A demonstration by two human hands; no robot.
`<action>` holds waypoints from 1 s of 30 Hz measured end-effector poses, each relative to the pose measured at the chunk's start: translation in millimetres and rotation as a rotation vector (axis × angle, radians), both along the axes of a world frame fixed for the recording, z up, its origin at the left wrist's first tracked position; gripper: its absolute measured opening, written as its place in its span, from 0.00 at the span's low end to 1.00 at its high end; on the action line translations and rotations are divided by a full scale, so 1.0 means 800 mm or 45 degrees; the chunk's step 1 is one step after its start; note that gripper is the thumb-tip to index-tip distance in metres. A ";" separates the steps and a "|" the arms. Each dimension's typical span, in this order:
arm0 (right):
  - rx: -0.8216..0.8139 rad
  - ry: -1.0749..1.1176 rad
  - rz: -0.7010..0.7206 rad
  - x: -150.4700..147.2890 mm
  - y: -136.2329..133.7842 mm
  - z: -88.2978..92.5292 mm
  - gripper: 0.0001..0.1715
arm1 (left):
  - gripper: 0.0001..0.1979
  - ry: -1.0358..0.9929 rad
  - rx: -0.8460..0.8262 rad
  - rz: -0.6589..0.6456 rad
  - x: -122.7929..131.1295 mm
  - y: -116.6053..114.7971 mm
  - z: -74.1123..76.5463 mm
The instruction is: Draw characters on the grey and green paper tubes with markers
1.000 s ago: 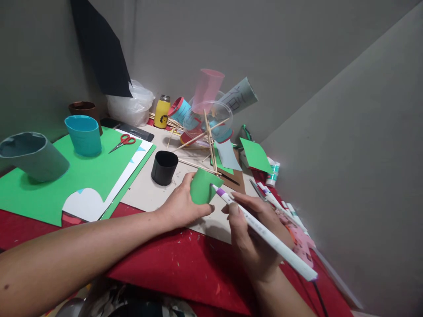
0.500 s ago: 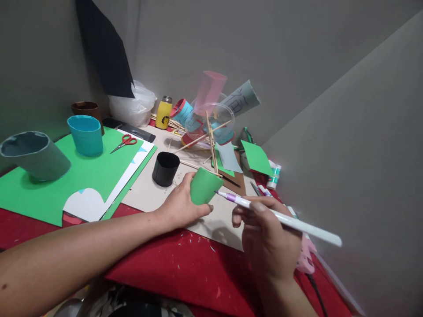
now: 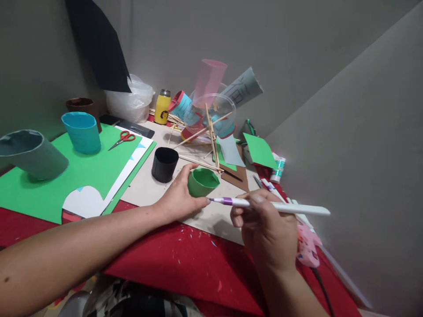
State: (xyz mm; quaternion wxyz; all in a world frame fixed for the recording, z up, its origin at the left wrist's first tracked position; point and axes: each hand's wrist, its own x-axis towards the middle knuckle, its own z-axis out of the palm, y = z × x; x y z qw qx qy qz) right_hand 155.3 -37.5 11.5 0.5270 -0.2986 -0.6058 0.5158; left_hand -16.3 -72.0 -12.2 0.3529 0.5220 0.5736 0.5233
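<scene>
My left hand (image 3: pixel 181 193) is closed round a short green paper tube (image 3: pixel 202 184), its open rim tipped up so that I see inside. Held in my right hand (image 3: pixel 266 220) is a white marker pen (image 3: pixel 244 202) with a purple band, pointing left. Its purple tip is near my left thumb, at the lower side of the tube; I cannot tell whether it touches. A black paper tube (image 3: pixel 164 165) stands just left of my left hand. Behind both hands is a frame of thin wooden sticks (image 3: pixel 211 132) under a clear round plastic lid (image 3: pixel 228 108).
On green sheets (image 3: pixel 95 176) at left stand a grey tube (image 3: pixel 46 158) and a blue tube (image 3: pixel 82 134), beside red-handled scissors (image 3: pixel 123 138). A yellow bottle (image 3: pixel 162 107) stands at the back. At right lie a pink glue gun (image 3: pixel 308 246) and glue sticks (image 3: pixel 278 169).
The green tube has tilted so its opening now faces me. My right hand has brought the pen slightly left and turned it nearer to level.
</scene>
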 end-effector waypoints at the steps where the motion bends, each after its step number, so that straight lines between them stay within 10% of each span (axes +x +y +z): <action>1: 0.043 -0.054 0.001 0.000 -0.003 -0.001 0.15 | 0.39 -0.009 -0.008 -0.003 0.000 0.000 -0.001; 16: 0.779 -0.638 0.048 0.006 -0.033 0.000 0.06 | 0.46 -0.032 -0.064 -0.054 0.000 -0.001 -0.004; 30: 0.967 -0.717 -0.042 0.006 -0.036 0.006 0.07 | 0.48 -0.027 -0.082 -0.035 0.000 -0.001 0.000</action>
